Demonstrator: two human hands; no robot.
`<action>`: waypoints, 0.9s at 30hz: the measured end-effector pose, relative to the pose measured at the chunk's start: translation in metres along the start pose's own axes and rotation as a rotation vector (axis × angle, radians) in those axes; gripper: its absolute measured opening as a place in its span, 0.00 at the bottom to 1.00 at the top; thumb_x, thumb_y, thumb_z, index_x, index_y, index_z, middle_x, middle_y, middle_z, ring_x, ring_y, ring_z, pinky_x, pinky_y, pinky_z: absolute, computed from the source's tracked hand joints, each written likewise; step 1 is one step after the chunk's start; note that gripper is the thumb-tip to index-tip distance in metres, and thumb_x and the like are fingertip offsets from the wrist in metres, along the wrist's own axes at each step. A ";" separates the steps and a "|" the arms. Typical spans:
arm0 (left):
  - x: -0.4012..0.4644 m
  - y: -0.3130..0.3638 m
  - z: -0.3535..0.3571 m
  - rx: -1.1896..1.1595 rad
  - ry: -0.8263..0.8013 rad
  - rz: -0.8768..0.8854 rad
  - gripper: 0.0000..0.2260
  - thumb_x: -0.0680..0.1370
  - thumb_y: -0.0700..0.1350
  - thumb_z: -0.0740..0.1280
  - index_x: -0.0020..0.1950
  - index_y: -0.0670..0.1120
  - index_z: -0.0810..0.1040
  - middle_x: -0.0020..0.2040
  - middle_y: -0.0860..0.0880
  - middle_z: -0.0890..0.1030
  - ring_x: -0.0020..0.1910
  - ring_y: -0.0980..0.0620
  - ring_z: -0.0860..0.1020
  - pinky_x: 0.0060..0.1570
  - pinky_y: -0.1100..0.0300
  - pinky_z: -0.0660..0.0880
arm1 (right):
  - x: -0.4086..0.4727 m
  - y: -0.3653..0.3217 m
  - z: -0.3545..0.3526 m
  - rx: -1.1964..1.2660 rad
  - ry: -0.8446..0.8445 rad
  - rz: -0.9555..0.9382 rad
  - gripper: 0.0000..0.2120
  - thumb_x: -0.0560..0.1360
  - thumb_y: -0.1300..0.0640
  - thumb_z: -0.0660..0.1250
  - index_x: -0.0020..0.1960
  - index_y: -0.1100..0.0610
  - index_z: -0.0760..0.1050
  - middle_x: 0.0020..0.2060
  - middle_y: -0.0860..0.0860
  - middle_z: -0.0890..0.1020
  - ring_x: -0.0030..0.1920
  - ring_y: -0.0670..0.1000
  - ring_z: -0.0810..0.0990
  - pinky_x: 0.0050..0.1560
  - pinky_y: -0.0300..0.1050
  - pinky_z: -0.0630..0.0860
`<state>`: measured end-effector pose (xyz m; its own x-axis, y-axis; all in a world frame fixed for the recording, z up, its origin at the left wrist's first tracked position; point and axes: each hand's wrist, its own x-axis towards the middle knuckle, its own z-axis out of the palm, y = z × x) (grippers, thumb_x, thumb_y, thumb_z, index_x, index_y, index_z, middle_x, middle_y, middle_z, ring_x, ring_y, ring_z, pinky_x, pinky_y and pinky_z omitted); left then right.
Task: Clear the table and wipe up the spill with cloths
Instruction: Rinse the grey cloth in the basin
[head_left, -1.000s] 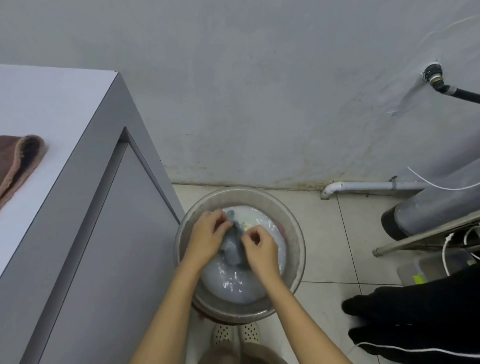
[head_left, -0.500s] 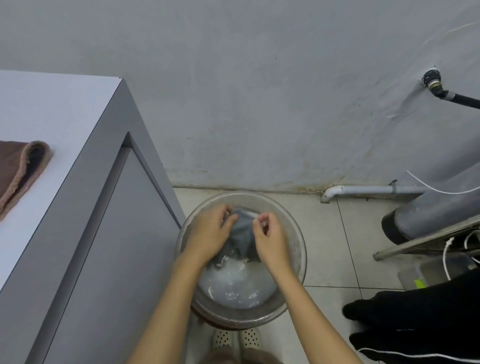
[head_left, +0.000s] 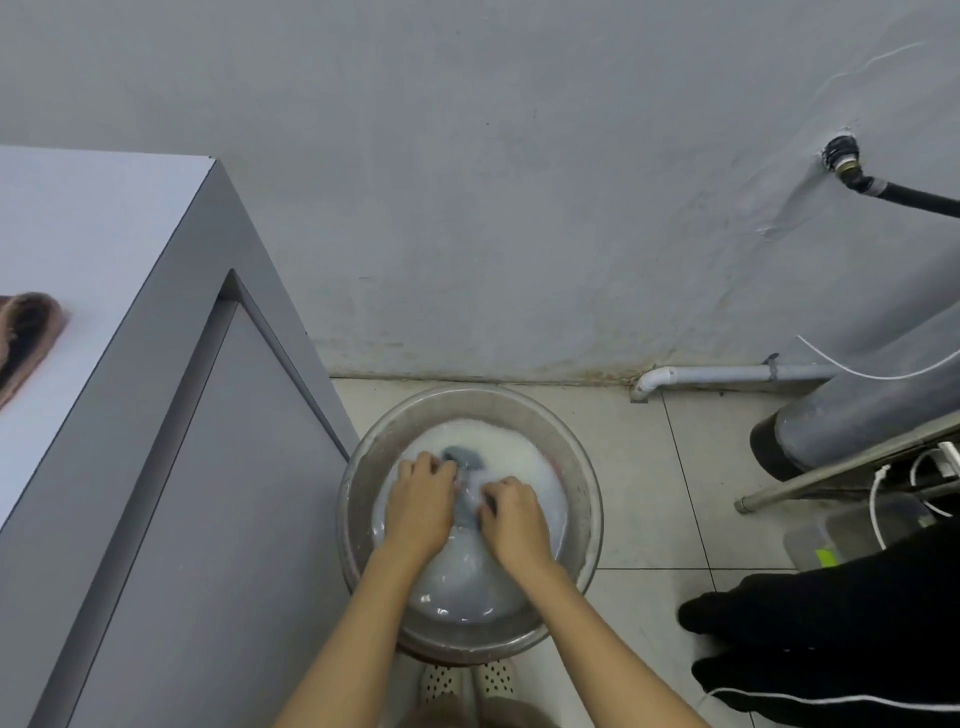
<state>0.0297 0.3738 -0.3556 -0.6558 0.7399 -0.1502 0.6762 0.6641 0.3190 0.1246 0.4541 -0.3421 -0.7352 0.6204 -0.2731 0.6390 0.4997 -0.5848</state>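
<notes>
A metal basin (head_left: 579, 467) of milky water stands on the tiled floor by the wall. In it lies a wet grey cloth (head_left: 464, 457), mostly under water. My left hand (head_left: 420, 506) and my right hand (head_left: 514, 522) both grip the cloth, knuckles up, side by side in the water. A brown cloth (head_left: 23, 340) lies folded on the white table (head_left: 104, 249) at the far left.
The table's grey side panel (head_left: 208, 519) stands right beside the basin. A white pipe (head_left: 727, 375) runs along the wall base. A grey tank (head_left: 857, 415), a metal frame and cables crowd the right. Another person's dark-clothed legs (head_left: 831, 639) stand at the lower right.
Both hands have pushed the grey cloth down from above the water into the basin. The hands now sit lower and closer to me.
</notes>
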 end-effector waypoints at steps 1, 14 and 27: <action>0.002 0.000 -0.005 -0.097 0.042 0.006 0.10 0.82 0.46 0.56 0.59 0.47 0.73 0.56 0.47 0.74 0.57 0.46 0.69 0.54 0.56 0.66 | 0.001 0.000 -0.002 0.029 0.008 -0.005 0.06 0.76 0.61 0.61 0.46 0.54 0.76 0.53 0.56 0.77 0.56 0.57 0.74 0.55 0.48 0.70; -0.008 0.012 -0.093 -0.740 0.131 0.091 0.05 0.77 0.48 0.56 0.48 0.52 0.71 0.39 0.56 0.77 0.39 0.62 0.76 0.40 0.66 0.72 | -0.005 -0.060 -0.089 0.793 0.072 -0.257 0.06 0.80 0.61 0.58 0.47 0.54 0.72 0.40 0.52 0.78 0.40 0.46 0.78 0.43 0.42 0.75; -0.007 0.019 -0.078 -0.710 0.265 -0.020 0.02 0.77 0.47 0.64 0.48 0.53 0.71 0.42 0.57 0.77 0.42 0.62 0.74 0.43 0.65 0.70 | 0.011 -0.027 -0.066 0.310 0.193 0.007 0.10 0.78 0.57 0.62 0.58 0.54 0.69 0.48 0.52 0.79 0.48 0.53 0.78 0.44 0.44 0.73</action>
<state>0.0209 0.3731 -0.2752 -0.7852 0.6180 0.0390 0.3432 0.3819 0.8581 0.1139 0.4871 -0.2791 -0.6561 0.7405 -0.1456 0.5227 0.3067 -0.7954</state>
